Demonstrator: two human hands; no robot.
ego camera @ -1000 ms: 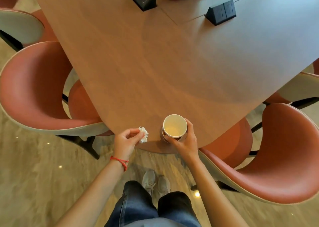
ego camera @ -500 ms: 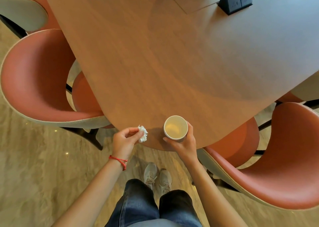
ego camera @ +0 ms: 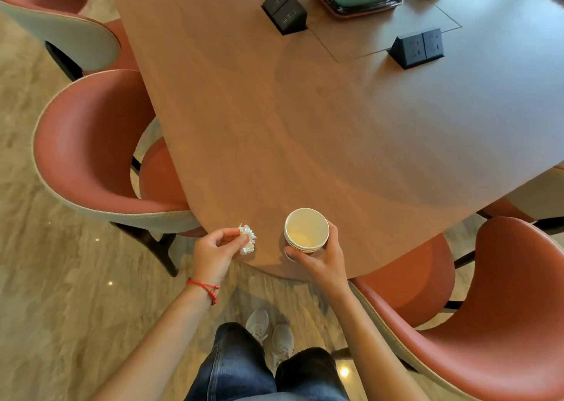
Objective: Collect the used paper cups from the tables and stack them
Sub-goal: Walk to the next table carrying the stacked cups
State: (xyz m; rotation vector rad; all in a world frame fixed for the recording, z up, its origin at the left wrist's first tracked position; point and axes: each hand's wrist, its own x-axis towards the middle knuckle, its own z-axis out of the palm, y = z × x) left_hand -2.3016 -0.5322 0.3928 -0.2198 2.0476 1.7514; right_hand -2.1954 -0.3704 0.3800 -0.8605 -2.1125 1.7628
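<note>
Our right hand (ego camera: 320, 258) wraps the stacked paper cups (ego camera: 306, 230); left hand (ego camera: 215, 252) pinches a tissue (ego camera: 247, 239). Light, crushable: we grip the sidewall gently.

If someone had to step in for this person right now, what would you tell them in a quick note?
Left hand: pinches a crumpled tissue at the table's near edge.
Right hand: grips a stack of paper cups over the table edge; several rims show, nested.
Done: some cups are already collected and stacked.
Left: no other cups show on this table, so check other tables, add any to the stack, and get rid of the tissue.
</note>
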